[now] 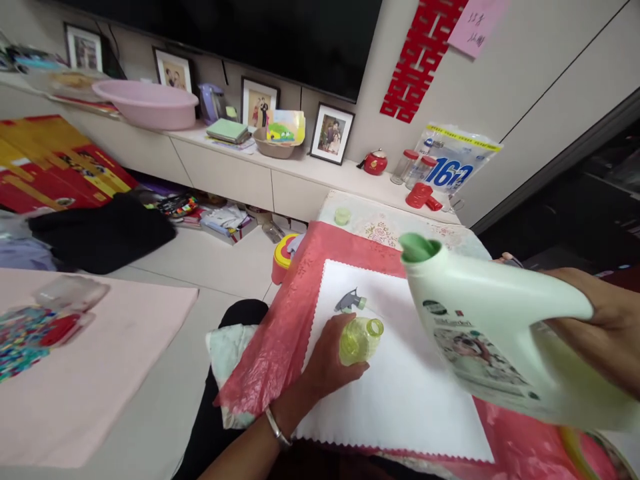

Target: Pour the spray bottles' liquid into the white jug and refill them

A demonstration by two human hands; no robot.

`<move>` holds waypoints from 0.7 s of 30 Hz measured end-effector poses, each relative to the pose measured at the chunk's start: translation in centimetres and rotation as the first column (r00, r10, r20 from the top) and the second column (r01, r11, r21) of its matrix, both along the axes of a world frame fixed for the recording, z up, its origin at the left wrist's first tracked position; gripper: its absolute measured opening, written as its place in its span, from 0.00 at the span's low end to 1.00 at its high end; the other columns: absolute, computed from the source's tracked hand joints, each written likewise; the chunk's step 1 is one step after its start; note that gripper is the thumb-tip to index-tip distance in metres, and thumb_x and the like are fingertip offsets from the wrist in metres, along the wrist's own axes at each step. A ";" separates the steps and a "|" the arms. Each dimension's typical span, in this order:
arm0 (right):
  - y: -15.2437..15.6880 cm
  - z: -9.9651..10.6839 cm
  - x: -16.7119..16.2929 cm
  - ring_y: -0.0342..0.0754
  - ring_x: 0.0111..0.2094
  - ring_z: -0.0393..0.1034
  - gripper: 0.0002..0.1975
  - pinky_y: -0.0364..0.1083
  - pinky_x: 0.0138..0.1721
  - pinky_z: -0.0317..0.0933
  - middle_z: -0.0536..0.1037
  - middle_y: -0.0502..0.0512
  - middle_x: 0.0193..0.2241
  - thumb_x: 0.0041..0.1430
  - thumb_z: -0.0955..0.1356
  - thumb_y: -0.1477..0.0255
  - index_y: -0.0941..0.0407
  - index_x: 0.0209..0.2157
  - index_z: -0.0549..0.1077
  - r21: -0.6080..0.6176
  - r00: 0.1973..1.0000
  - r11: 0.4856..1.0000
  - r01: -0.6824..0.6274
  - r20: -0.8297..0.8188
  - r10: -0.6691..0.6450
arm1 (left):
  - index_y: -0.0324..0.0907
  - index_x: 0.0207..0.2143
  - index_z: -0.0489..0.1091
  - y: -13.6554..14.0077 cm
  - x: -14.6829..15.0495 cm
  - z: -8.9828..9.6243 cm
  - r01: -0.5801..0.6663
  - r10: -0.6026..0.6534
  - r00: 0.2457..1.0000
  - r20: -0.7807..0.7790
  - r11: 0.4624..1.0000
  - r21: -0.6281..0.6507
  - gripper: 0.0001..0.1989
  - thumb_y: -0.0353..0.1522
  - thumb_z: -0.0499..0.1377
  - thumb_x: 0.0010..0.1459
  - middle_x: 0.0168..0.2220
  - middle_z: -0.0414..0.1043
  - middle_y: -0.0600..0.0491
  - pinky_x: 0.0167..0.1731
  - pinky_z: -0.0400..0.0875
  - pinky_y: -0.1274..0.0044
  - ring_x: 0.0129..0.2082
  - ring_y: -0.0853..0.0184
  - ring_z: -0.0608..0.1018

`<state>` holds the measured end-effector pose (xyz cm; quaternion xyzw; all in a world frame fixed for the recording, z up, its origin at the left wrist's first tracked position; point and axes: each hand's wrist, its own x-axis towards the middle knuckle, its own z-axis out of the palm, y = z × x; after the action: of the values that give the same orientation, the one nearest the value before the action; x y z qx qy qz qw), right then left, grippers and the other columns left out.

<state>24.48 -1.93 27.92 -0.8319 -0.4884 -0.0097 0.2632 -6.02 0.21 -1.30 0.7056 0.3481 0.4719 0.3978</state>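
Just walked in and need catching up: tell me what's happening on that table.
A person holds a small yellow-green bottle upright, its mouth open, with the left hand on a white sheet laid over red plastic. The right hand grips a large pale green jug by its handle, tilted with the open spout above and to the right of the small bottle. No liquid shows pouring. A grey and green pump head lies on the sheet nearby.

A large pale-green detergent jug (500, 333) tilts, open spout toward a small yellow-green bottle (359, 339), uncapped on white cloth (415, 400).
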 end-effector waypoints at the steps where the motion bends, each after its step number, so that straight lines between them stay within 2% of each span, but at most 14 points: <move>1: 0.3 -0.5 -0.6 0.47 0.26 0.66 0.21 0.47 0.32 0.52 0.74 0.51 0.26 0.32 0.71 0.60 0.51 0.33 0.79 -0.013 1.000 1.000 -0.014 -0.028 0.013 | 0.54 0.64 0.50 0.0 0.0 0.0 -0.005 0.005 1.000 0.001 1.000 0.005 0.48 0.32 0.71 0.45 0.60 0.62 0.44 0.59 0.66 0.47 0.61 0.45 0.70; 3: 0.7 -2.1 -1.3 0.48 0.27 0.65 0.28 0.46 0.31 0.53 0.74 0.52 0.26 0.30 0.68 0.54 0.53 0.35 0.78 0.070 0.991 0.997 -0.017 -0.134 0.026 | 0.55 0.64 0.50 0.0 0.1 0.0 -0.011 0.011 1.000 -0.009 1.000 -0.010 0.49 0.30 0.71 0.44 0.60 0.62 0.44 0.58 0.66 0.46 0.60 0.45 0.70; 5: 1.4 -4.7 -1.3 0.48 0.29 0.65 0.32 0.44 0.30 0.54 0.74 0.54 0.29 0.32 0.67 0.51 0.56 0.38 0.78 0.196 0.969 0.981 0.005 -0.243 0.044 | 0.55 0.63 0.50 0.0 0.2 0.2 -0.013 0.012 1.000 -0.029 0.999 -0.039 0.49 0.30 0.70 0.43 0.60 0.62 0.44 0.58 0.65 0.44 0.61 0.44 0.70; 8: 3.1 -9.6 -0.3 0.48 0.34 0.65 0.34 0.42 0.32 0.56 0.75 0.56 0.35 0.36 0.66 0.51 0.59 0.42 0.77 0.291 0.956 0.956 0.026 -0.287 0.061 | 0.55 0.63 0.50 -0.1 0.1 0.6 -0.008 0.005 0.999 -0.048 0.998 -0.068 0.48 0.30 0.69 0.42 0.60 0.63 0.44 0.59 0.65 0.44 0.61 0.43 0.70; 11: 5.0 -14.2 0.6 0.49 0.32 0.65 0.37 0.44 0.34 0.58 0.74 0.57 0.33 0.37 0.64 0.49 0.62 0.42 0.75 0.374 0.942 0.923 0.092 -0.332 0.041 | 0.56 0.63 0.49 -0.1 0.1 0.5 -0.003 -0.002 0.998 -0.060 0.997 -0.073 0.49 0.30 0.69 0.42 0.61 0.62 0.45 0.60 0.64 0.44 0.62 0.43 0.69; 13: 5.9 -16.4 1.1 0.50 0.32 0.65 0.36 0.45 0.35 0.59 0.74 0.57 0.31 0.37 0.64 0.49 0.62 0.41 0.75 0.397 0.932 0.911 0.107 -0.359 0.047 | 0.57 0.64 0.48 -0.1 0.0 0.2 0.000 -0.005 0.997 -0.074 0.997 -0.073 0.51 0.29 0.69 0.40 0.62 0.61 0.45 0.61 0.64 0.44 0.62 0.41 0.68; 16: 6.7 -18.3 1.6 0.51 0.33 0.66 0.35 0.45 0.35 0.60 0.74 0.58 0.32 0.36 0.64 0.49 0.62 0.40 0.74 0.398 0.923 0.913 0.091 -0.378 0.073 | 0.58 0.63 0.48 0.0 0.1 -0.2 0.001 -0.009 0.996 -0.091 0.996 -0.095 0.53 0.28 0.69 0.37 0.62 0.60 0.44 0.61 0.63 0.44 0.63 0.40 0.67; 21: 6.0 -19.1 2.7 0.54 0.37 0.69 0.37 0.47 0.37 0.62 0.76 0.58 0.39 0.41 0.67 0.46 0.60 0.46 0.75 0.335 0.929 0.942 0.005 -0.349 0.119 | 0.57 0.62 0.51 0.1 0.2 0.2 -0.011 0.000 0.997 -0.078 0.990 -0.139 0.52 0.25 0.69 0.35 0.60 0.62 0.45 0.61 0.62 0.45 0.62 0.41 0.69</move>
<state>27.16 4.09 8.85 -0.7485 -0.4468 0.0710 0.4849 -5.80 0.27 -1.15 0.6929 0.3974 0.4195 0.4312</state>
